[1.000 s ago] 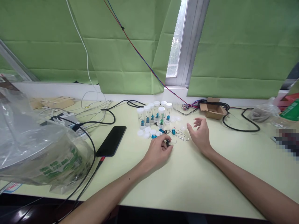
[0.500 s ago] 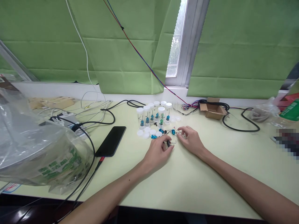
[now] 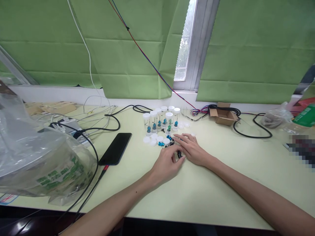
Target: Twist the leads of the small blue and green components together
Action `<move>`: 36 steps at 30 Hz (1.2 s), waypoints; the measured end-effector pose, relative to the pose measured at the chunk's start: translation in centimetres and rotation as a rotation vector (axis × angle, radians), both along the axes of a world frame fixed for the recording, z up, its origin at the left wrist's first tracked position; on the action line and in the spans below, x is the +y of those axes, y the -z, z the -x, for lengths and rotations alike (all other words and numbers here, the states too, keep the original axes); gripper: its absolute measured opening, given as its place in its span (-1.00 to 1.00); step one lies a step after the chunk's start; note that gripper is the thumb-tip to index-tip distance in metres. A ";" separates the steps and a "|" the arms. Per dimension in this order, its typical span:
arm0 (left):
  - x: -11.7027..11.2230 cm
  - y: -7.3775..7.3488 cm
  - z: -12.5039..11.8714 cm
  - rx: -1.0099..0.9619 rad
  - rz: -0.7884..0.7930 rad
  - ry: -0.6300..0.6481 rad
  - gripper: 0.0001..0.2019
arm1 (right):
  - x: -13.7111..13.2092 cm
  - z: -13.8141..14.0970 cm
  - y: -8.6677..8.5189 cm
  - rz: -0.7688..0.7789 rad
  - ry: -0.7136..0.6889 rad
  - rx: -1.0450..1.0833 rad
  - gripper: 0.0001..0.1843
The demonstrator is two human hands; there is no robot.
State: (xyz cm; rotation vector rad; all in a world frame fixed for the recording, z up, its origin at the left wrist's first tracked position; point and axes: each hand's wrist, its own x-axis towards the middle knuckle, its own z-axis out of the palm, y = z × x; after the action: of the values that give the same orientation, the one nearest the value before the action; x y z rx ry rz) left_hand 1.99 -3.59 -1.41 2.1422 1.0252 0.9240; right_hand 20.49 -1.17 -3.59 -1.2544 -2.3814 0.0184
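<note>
My left hand [image 3: 167, 162] is closed, with a small black ribbed part [image 3: 179, 154] pinched between thumb and fingers. Right beside it lies my right hand [image 3: 193, 149], its fingers stretched out low over the small parts and partly hiding them. A thin metal wire shows near its fingertips; whether they touch it I cannot tell. Just beyond the hands are a blue fitting [image 3: 161, 144], another blue piece [image 3: 168, 137] and several loose white caps [image 3: 153, 142]. Behind these stand several clear tubes [image 3: 176, 119] with white lids, holding blue or green pieces with thin rods.
To the left lie a black phone [image 3: 115, 149] and a large clear plastic bag [image 3: 49, 164] among cables. An open cardboard box [image 3: 223, 117] with black cable stands at the back right. A crumpled clear bag [image 3: 277, 116] and a green-labelled bottle [image 3: 305, 116] sit farther right.
My right hand has moved left and flattened out beside my left hand, covering where a blue piece lay. My left hand keeps its pinch on the black part.
</note>
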 end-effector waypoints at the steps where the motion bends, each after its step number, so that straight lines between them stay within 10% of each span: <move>1: 0.0 0.0 0.0 0.003 -0.003 -0.001 -0.87 | 0.0 0.0 0.0 0.004 -0.005 -0.009 -0.52; 36: -0.2 0.1 -0.1 0.038 -0.022 0.000 -0.88 | 0.2 0.1 0.5 -0.081 -0.032 0.053 -0.65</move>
State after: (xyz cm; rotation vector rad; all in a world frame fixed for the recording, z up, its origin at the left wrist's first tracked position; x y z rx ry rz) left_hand 2.04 -3.84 -1.46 2.1858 1.0383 0.9013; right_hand 20.40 -0.97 -4.06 -1.1644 -2.3330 -0.0342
